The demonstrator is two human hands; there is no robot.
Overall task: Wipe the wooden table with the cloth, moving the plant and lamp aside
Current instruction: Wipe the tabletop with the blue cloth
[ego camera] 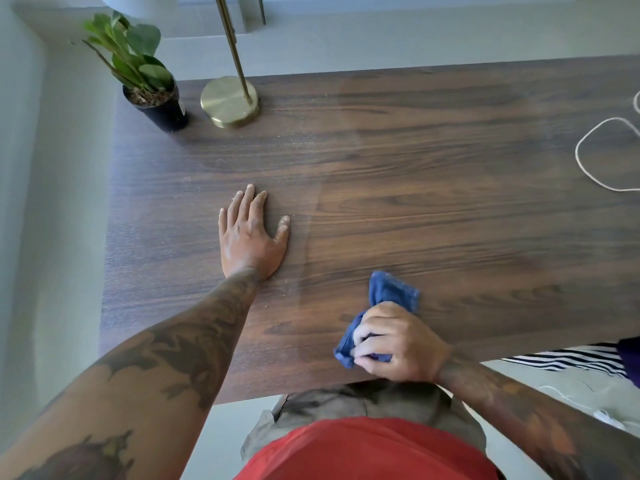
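The dark wooden table point(433, 174) fills the middle of the view. My left hand point(251, 233) lies flat on it, fingers straight, left of centre. Near the front edge, my right hand point(398, 342) grips a bunched blue cloth point(389, 292) that touches the table top. A small green plant in a black pot point(156, 98) stands at the far left corner. Right beside it sits the round brass base of the lamp point(229, 102), its thin stem rising out of the top of the view. Fine dust specks show on the left half of the table.
A white cord point(588, 147) loops over the table's right side. Pale floor surrounds the table, with a wall close on the left. A striped black and white fabric point(571, 362) lies on the floor at the right, beside a thin white cable.
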